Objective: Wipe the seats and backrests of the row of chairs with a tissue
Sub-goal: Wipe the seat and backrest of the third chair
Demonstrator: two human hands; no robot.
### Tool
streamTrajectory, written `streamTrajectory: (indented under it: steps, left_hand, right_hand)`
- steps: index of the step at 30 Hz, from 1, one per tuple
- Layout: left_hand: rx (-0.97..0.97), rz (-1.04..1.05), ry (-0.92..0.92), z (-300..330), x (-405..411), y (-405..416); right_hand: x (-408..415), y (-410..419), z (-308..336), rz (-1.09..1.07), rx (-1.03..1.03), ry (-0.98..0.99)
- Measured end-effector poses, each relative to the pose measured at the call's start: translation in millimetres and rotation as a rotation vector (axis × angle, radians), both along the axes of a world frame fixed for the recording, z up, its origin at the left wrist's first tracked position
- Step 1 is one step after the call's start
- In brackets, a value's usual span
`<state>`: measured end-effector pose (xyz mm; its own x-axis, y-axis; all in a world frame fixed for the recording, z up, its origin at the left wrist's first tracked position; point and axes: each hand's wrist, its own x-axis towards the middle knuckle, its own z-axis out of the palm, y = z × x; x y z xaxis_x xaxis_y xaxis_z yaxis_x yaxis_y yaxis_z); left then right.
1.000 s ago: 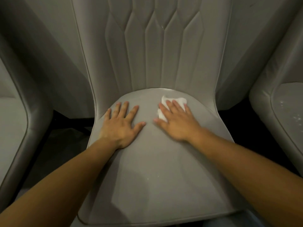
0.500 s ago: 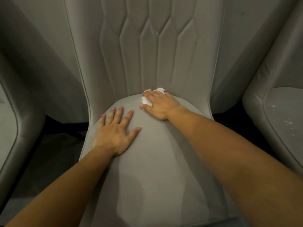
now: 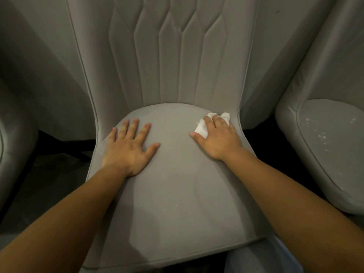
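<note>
A grey padded chair fills the view, its seat (image 3: 177, 194) in front of me and its quilted backrest (image 3: 167, 62) rising behind. My left hand (image 3: 130, 148) lies flat on the seat's left side with fingers spread. My right hand (image 3: 218, 138) presses a crumpled white tissue (image 3: 201, 128) onto the seat's back right corner, fingers bent over it. Part of the tissue sticks out beyond the fingertips near the backrest.
A second grey chair (image 3: 331, 146) stands close on the right, its seat dotted with pale specks. Another chair's edge (image 3: 11, 146) shows at the left. Dark floor gaps lie between the chairs. A few small white specks dot the middle seat's front.
My right hand has slid the tissue from the seat's back middle to its back right corner. My left hand has stayed flat on the left side.
</note>
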<state>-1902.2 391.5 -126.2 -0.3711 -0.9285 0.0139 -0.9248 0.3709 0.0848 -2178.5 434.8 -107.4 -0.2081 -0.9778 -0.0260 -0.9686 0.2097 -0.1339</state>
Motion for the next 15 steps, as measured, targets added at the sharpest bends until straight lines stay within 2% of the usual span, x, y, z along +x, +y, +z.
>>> streamTrajectory:
  steps: [8,15]
  left_hand:
    - [-0.021,-0.006,-0.016,-3,-3,-3]
    - [-0.018,-0.002,-0.018,-4,-2,-4]
  right_hand:
    - [0,124,12,0.023,0.123,0.013]
    - [15,239,8,0.025,0.109,-0.007]
